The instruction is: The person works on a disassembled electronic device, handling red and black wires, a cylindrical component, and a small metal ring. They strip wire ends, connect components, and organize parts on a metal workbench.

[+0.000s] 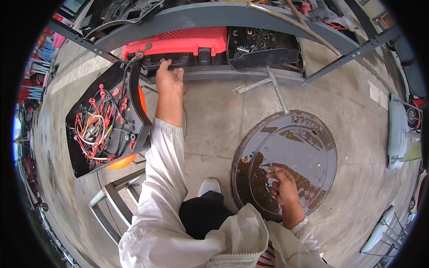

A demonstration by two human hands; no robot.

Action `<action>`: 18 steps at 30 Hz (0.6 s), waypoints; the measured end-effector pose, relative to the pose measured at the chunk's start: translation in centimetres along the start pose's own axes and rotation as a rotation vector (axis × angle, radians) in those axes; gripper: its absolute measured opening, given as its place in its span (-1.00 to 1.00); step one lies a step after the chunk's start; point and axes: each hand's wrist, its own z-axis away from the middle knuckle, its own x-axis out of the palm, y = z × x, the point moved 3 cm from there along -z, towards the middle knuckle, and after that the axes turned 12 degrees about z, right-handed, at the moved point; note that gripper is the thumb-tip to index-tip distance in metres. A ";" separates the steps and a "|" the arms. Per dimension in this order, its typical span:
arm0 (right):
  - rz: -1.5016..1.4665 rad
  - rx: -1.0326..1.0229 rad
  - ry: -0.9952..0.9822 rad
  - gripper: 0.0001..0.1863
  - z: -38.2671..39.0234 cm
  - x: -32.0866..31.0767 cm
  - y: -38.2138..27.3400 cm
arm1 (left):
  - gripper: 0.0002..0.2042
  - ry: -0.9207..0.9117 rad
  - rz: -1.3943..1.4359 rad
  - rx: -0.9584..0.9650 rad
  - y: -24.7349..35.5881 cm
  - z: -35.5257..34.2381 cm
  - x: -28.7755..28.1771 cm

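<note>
My left hand [170,80] reaches to the lower front edge of a red and black plastic case [178,41] on the rack's shelf. Its fingers are loosely bent and apart, and nothing shows in them. Low over a round dark pan [328,147] of liquid on the floor, my right hand [284,187] has its fingers curled in a pinch. A small piece may be at the fingertips, too small to name. Left of my left forearm stands a black open bin [145,127] full of red, black and white cables [96,129].
A black tray of small metal fasteners [257,40] sits beside the case. Below it, a metal T-shaped bar [278,89] leans down to the pan. A grey metal frame [120,196] lies left of my legs. An orange rounded thing [123,161] shows under the bin.
</note>
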 end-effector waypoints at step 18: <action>0.149 0.031 -0.062 -0.70 -0.8 3.3 -2.0 | -0.79 -0.197 0.171 0.096 -1.7 3.2 7.6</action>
